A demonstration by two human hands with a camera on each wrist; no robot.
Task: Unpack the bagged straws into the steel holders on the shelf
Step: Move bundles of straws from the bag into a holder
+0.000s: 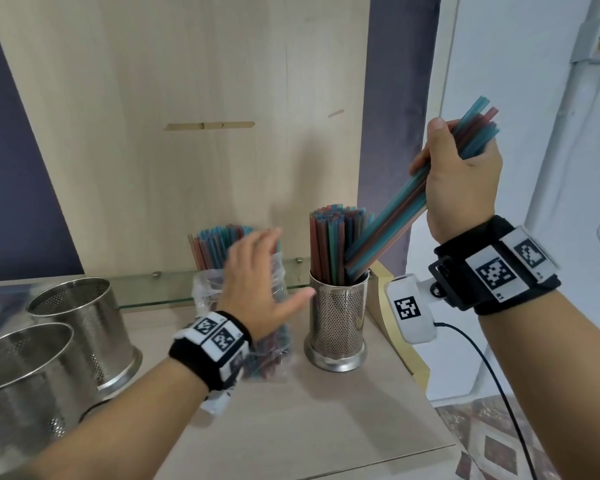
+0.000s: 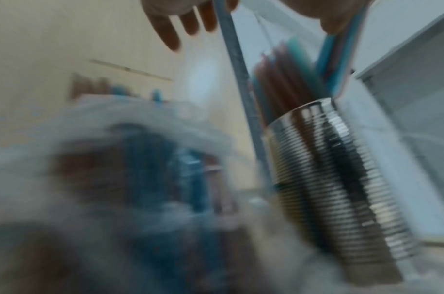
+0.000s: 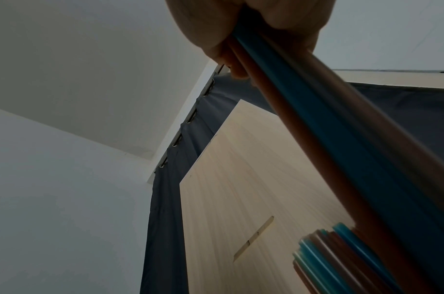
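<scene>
My right hand (image 1: pixel 459 174) grips a slanted bundle of blue and brown straws (image 1: pixel 395 226), whose lower ends sit at the rim of a perforated steel holder (image 1: pixel 338 323) packed with upright straws (image 1: pixel 329 244). The same bundle (image 3: pixel 329 127) runs down from my right hand (image 3: pixel 248 21) in the right wrist view. My left hand (image 1: pixel 257 282) is blurred, fingers spread, in front of a clear plastic bag of straws (image 1: pixel 274 344) standing left of the holder. In the left wrist view the holder (image 2: pixel 341 179) and bag (image 2: pixel 140 159) are smeared; my left hand's fingertips (image 2: pixel 170 37) show straight.
Two wider steel holders stand at the left, one behind (image 1: pixel 84 323) and one nearer (image 1: pixel 21 386). A glass rail (image 1: pixel 146 289) runs along the back of the wooden shelf (image 1: pixel 309 427). The shelf's right edge (image 1: pixel 426 393) drops to a patterned floor.
</scene>
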